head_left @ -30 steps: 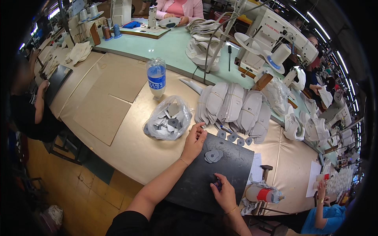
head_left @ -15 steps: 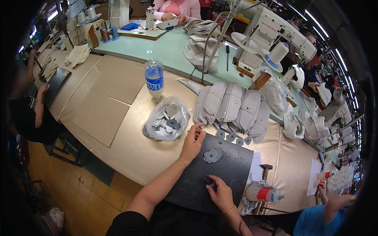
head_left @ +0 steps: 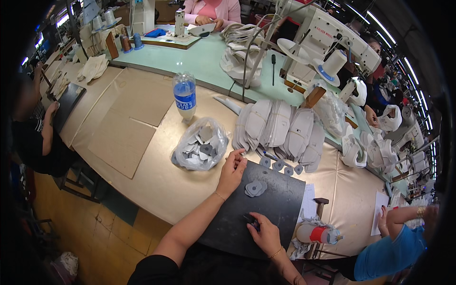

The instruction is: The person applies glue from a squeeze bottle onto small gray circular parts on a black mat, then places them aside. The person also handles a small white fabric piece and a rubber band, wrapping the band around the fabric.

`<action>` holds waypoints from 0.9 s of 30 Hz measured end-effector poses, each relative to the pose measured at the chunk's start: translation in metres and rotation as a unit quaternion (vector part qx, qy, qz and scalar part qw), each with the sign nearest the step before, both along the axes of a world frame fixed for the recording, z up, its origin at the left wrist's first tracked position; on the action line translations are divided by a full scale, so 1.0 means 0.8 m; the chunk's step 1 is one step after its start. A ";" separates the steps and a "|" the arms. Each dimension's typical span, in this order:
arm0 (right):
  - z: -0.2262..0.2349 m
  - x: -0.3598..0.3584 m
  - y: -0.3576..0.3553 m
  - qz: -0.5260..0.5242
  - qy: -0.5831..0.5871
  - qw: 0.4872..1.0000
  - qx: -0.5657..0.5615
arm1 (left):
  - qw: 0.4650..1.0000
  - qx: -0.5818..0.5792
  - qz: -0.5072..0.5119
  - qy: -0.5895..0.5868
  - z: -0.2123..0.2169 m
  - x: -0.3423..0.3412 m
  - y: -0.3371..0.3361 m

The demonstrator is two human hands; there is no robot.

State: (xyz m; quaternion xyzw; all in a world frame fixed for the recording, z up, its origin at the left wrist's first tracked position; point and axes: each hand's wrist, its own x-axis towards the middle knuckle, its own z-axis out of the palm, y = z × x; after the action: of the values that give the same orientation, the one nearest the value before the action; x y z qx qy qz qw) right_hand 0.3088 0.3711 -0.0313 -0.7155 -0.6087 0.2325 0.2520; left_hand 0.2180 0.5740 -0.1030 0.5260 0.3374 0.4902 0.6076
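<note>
My left hand (head_left: 232, 175) is at the upper left edge of a black mat (head_left: 280, 209), fingers curled together near the grey stacks. Whatever its fingertips pinch is too small to make out. Over the mat's lower part, my right hand (head_left: 266, 235) closes around a small dark tool (head_left: 249, 218), whose kind I cannot tell. Between the hands lies a small pile of rounded grey pieces (head_left: 256, 188). Similar grey pieces with dark centres (head_left: 288, 171) are set along the mat's far edge, beside a pen (head_left: 270, 155).
A clear bag of scraps (head_left: 202, 147) and a bottle (head_left: 185, 97) stand left of banded grey stacks (head_left: 270, 123). On the right are a hammer (head_left: 321, 204) and a cloth-wrapped container with a red band (head_left: 319, 233). A co-worker in blue (head_left: 392, 254) sits at the right.
My hands have hardly moved. At the right, the co-worker in blue has leaned in and reached an arm across the table.
</note>
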 end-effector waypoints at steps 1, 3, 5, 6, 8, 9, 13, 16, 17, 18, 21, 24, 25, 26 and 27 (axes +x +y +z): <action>-0.001 -0.001 -0.004 0.003 -0.002 1.000 0.002 | 1.000 -0.006 0.001 -0.002 -0.002 -0.001 -0.002; -0.001 0.000 -0.001 0.003 -0.003 1.000 -0.012 | 1.000 -0.017 -0.001 -0.005 -0.004 -0.002 -0.004; 0.000 -0.001 0.003 -0.002 0.009 1.000 -0.010 | 1.000 -0.017 -0.005 -0.006 0.001 -0.002 0.002; -0.001 -0.002 -0.001 -0.004 0.010 1.000 -0.016 | 1.000 -0.020 -0.005 -0.004 -0.002 -0.003 -0.002; -0.001 -0.002 -0.001 -0.006 0.007 1.000 -0.015 | 1.000 -0.013 -0.003 -0.006 -0.001 -0.001 -0.002; -0.001 -0.002 -0.001 -0.006 0.005 1.000 -0.014 | 1.000 -0.015 -0.004 -0.003 -0.001 -0.001 -0.002; 0.000 -0.001 0.000 -0.006 0.005 1.000 -0.018 | 1.000 -0.013 -0.007 0.001 -0.001 -0.001 -0.002; 0.000 -0.001 0.001 -0.004 0.004 1.000 -0.026 | 1.000 -0.014 -0.006 -0.003 0.000 -0.001 -0.001; 0.000 -0.001 0.001 -0.002 0.003 1.000 -0.029 | 1.000 -0.016 -0.006 -0.004 0.000 -0.002 -0.001; 0.000 -0.001 0.001 -0.003 0.002 1.000 -0.030 | 1.000 -0.014 -0.005 -0.002 -0.001 -0.002 -0.002; 0.000 -0.002 0.001 -0.004 0.001 1.000 -0.027 | 1.000 -0.007 -0.002 0.002 -0.002 -0.001 -0.001; 0.000 -0.002 0.002 -0.003 0.000 1.000 -0.022 | 1.000 -0.006 -0.002 -0.004 -0.003 -0.002 -0.001; 0.001 -0.002 0.002 -0.002 0.000 1.000 -0.022 | 1.000 -0.009 -0.006 -0.004 0.001 -0.003 0.000; 0.002 -0.002 0.003 -0.001 -0.001 1.000 -0.022 | 1.000 -0.012 -0.009 -0.004 0.003 -0.004 0.000; 0.000 -0.003 -0.004 0.000 -0.001 1.000 -0.031 | 1.000 -0.020 -0.008 0.000 -0.002 -0.005 -0.007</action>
State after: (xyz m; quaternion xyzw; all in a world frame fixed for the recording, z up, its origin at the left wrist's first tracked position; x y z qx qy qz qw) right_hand 0.3062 0.3681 -0.0315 -0.7232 -0.6016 0.2506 0.2285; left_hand 0.2141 0.5688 -0.1045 0.5161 0.3428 0.4789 0.6219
